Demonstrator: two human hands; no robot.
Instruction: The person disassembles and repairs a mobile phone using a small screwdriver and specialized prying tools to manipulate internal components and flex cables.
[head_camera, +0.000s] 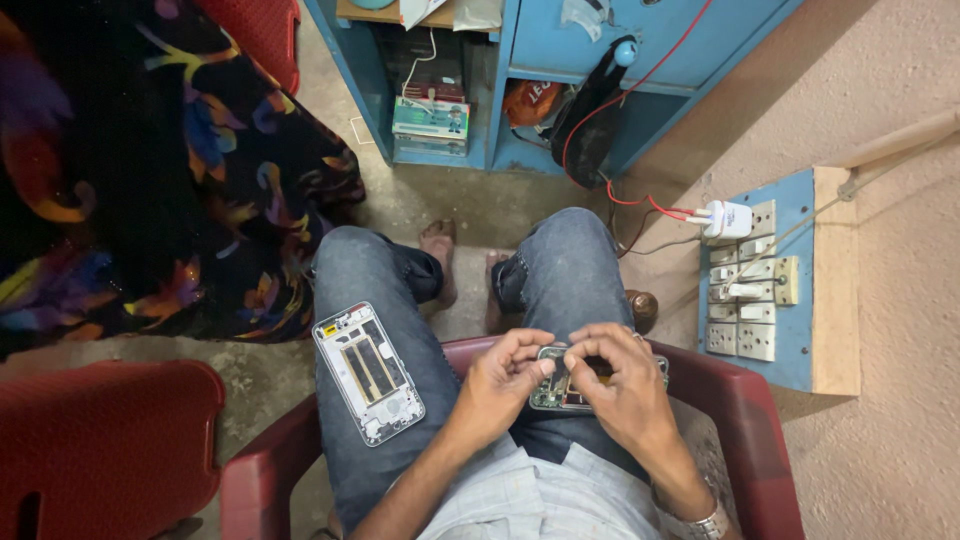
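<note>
Two hands gripping one opened phone, one phone frame on thigh

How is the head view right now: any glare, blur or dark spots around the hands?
Head view: even, dim indoor light, no glare; left hand and right hand fairly sharp, phone board partly hidden under them; the patterned fabric at upper left falls into shadow.

An opened phone body with bare circuitry lies flat on the right thigh. Fingers cover its middle
</note>
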